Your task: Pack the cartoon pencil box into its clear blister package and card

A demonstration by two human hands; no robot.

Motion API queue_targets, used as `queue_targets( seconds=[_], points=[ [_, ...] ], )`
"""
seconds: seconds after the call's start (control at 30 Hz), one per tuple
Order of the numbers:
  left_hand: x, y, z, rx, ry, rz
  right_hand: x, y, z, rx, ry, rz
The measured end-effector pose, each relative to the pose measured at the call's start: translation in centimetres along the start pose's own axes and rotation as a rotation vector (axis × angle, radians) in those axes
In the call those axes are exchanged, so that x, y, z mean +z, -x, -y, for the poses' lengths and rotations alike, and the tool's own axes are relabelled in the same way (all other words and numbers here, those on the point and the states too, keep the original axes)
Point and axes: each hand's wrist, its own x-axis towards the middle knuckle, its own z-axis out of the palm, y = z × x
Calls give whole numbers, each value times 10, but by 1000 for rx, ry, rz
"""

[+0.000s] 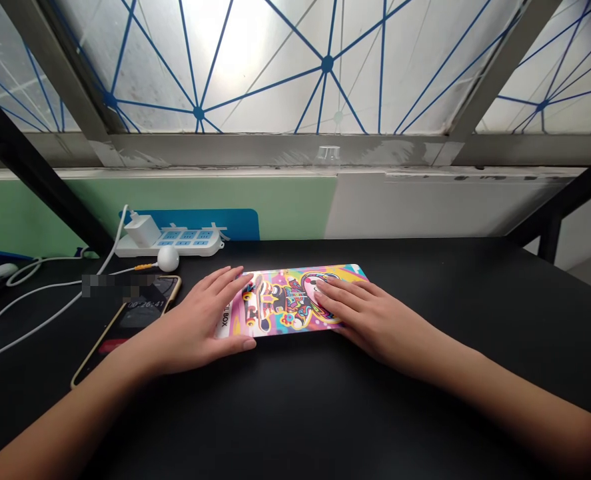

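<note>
A colourful pencil box (288,300) lies flat on the black table, its long side running left to right. Its lid carries a cartoon figure on a skateboard, and part of the printed word "BOX" shows at the left end. My left hand (202,320) rests at that left end, fingers stretched over the far corner and thumb apart along the near edge. Across the right end of the lid, my right hand (368,312) lies with its fingers straight and flat. The right thumb is mostly hidden below the hand. Both hands touch the box.
A phone (125,327) showing a running timer lies partly under my left forearm. Behind it stand a white power strip (190,243) with a charger (142,230), a round white object (168,259) and white cables (50,288). Black frame bars (40,147) slant at both sides; a window is behind.
</note>
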Motion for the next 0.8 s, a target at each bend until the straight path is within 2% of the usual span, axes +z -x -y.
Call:
queue_targets(
  seconds=[0.1,0.2,0.3,0.4,0.57,0.67,0.8],
  points=[
    [-3,-3,0,-62,0,-44,0,0,1,-5,-5,-8],
    [-10,-6,4,-251,-36,-166,0,-1,2,0,-7,-15],
    [-15,-7,7,-401,-18,-166,-3,0,4,18,3,-18],
    [-13,-7,8,-367,126,-142,-11,2,4,51,8,-27],
    [1,-11,4,-309,419,-214,-17,0,5,92,1,-25],
    [5,-14,2,-329,620,-221,-8,-12,14,63,-4,6],
    [8,-16,1,-355,836,-212,4,-42,38,32,-43,77]
  ],
)
